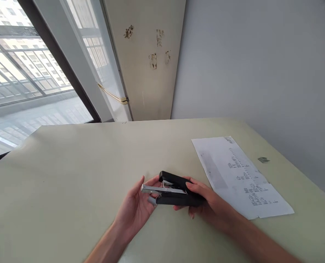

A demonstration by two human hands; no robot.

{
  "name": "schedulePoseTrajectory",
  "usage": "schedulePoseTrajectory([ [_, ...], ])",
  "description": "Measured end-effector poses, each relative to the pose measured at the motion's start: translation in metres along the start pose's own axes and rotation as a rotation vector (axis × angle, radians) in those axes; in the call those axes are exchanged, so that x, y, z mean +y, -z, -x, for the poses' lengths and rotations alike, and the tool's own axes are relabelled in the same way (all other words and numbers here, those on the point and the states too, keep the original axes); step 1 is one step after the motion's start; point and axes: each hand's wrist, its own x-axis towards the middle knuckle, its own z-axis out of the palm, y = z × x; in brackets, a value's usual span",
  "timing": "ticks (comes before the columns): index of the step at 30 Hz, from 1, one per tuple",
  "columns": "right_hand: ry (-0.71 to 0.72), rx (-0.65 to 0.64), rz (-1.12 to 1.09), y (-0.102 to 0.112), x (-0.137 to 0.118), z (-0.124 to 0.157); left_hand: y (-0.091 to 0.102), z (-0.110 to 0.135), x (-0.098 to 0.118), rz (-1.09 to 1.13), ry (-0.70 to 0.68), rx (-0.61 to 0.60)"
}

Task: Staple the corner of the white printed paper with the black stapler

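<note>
A black stapler (176, 199) with a silver metal magazine is held just above the pale table (69, 175), near its middle front. My right hand (206, 204) is wrapped round the stapler's rear end, fingers over its top. My left hand (136, 204) cups the stapler's front, where the silver magazine sticks out, fingers curled beneath it and thumb raised beside the tip. The stapler's top arm is slightly lifted from the magazine.
A printed sheet of paper (239, 175) lies on the table to the right of my hands. A small strip of staples (263, 159) sits beyond it near the grey wall. A window and a cream cabinet stand behind the table.
</note>
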Motion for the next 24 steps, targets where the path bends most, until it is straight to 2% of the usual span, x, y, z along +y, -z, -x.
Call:
schedulePoseTrajectory([
  [2, 0.113, 0.029, 0.043, 0.002, -0.002, -0.001, 0.000, -0.001, 0.000, 0.015, -0.017, 0.032],
  [5, 0.260, 0.142, 0.182, 0.009, -0.004, -0.001, -0.002, 0.000, 0.000, -0.012, -0.014, -0.002],
  [9, 0.370, 0.334, 0.486, 0.013, -0.005, -0.001, -0.007, 0.003, -0.001, -0.071, -0.001, -0.070],
  [11, 0.411, 0.387, 0.603, 0.013, -0.004, -0.001, -0.010, 0.004, -0.002, -0.094, 0.010, -0.069],
  [19, 0.460, 0.423, 0.790, 0.014, 0.000, -0.004, -0.011, 0.009, -0.003, -0.236, -0.051, 0.027],
  [24, 0.498, 0.423, 0.869, 0.016, 0.002, -0.006, -0.015, 0.016, -0.006, -0.456, -0.284, 0.177],
])
